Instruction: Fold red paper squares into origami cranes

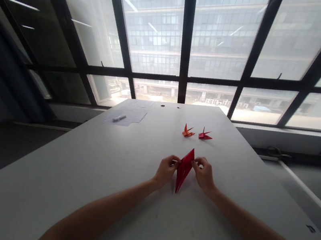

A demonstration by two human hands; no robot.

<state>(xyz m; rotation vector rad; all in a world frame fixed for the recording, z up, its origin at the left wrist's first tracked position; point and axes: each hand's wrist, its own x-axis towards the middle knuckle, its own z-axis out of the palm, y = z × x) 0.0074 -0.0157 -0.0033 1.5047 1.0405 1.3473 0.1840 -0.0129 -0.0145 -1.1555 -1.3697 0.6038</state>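
Between my hands is a piece of red origami paper [185, 167], folded into a long diamond with a slit down its lower half. Its upper tip leans away to the right and its two lower points face me. My left hand [167, 169] pinches the left corner between thumb and fingers. On the opposite corner, my right hand [204, 175] is closed in a pinch too. Beyond them on the white table [129, 159] stand an orange paper crane [188, 131] and a red paper crane [205, 134], side by side.
Sheets of white paper [137, 115] lie at the table's far left, with a white marker-like tube [119, 118] on them. Two small dark holes show near the far edge. Large windows [220, 32] rise behind the table. A blue curtain [2, 62] hangs at left.
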